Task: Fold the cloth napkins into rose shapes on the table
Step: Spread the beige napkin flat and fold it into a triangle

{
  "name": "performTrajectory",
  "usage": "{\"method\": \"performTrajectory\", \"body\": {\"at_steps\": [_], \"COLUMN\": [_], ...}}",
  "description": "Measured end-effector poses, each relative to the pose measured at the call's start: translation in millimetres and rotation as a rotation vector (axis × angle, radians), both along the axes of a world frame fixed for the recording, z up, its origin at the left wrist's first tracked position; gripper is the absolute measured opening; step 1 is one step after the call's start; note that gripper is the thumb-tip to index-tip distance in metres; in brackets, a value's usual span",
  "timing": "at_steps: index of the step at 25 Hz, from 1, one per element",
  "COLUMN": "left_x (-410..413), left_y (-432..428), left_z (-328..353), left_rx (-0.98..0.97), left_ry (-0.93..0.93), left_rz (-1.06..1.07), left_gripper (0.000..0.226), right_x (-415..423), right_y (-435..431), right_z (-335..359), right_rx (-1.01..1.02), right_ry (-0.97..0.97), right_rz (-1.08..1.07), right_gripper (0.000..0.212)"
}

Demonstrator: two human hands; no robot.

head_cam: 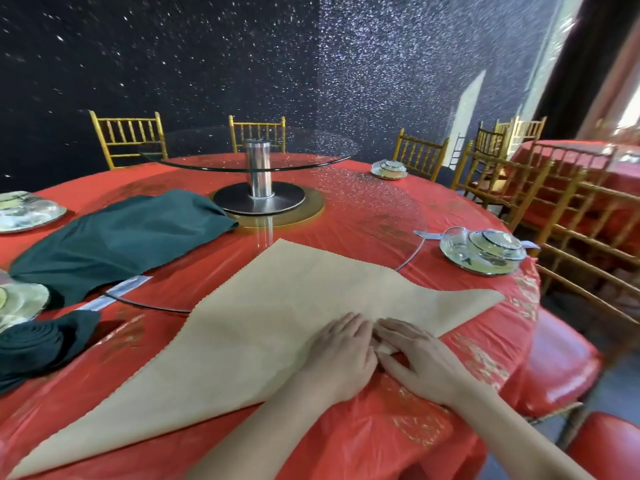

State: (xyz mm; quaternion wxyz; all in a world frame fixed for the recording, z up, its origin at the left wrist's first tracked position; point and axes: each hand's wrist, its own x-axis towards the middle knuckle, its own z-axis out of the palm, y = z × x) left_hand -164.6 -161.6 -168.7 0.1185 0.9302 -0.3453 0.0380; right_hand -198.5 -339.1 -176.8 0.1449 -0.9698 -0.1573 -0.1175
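Status: one rolled green napkin (34,341) sits coiled at the left edge of the frame and looks finished. A loose green napkin (121,233) lies unfolded at upper left, untouched. The beige napkin (277,323) is in work, lying flat on the counter (398,445) at centre frame and folded to a triangle. Its long edge runs diagonally from lower left to mid right, and its tip points up-frame at the turntable stand (258,188). Both hands are on that long edge, right of centre. The left hand (341,358) has straight fingers pressing flat on the cloth, gripping nothing. The right hand (420,363) lies over a small rolled-up bit of the edge; can't tell if it's pinching or just pressing. My read: the roll has barely started. Left to do: roll the full edge, coil it and tuck it, then the green one.
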Motion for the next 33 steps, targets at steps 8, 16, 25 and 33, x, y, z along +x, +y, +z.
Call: {"method": "performTrajectory", "body": {"at_steps": [8, 16, 25, 33], "left_x": [4.1, 8.2, 12.4, 25.6], "left_y": [1.0, -4.7, -43.0, -42.6], "left_z": [-9.5, 5.6, 0.6, -13.1], "left_rx": [0.081, 0.121, 0.084, 0.056], "left_ry": [-0.029, 0.098, -0.158, 0.035], "left_rz": [-0.003, -0.017, 0.117, -0.094], "left_gripper": [0.082, 0.053, 0.041, 0.054], "right_x": [9.3, 13.9, 9.5, 16.7], "right_y": [-2.3, -35.8, -32.5, -47.8], "right_z": [-6.2, 7.2, 6.8, 8.1], "right_rx": [-0.065, -0.171, -0.172, -0.197], "right_ry": [0.155, 0.319, 0.241, 0.371], "right_rz": [-0.225, -0.439, -0.451, -0.438], "right_gripper": [0.090, 0.049, 0.048, 0.056]}}
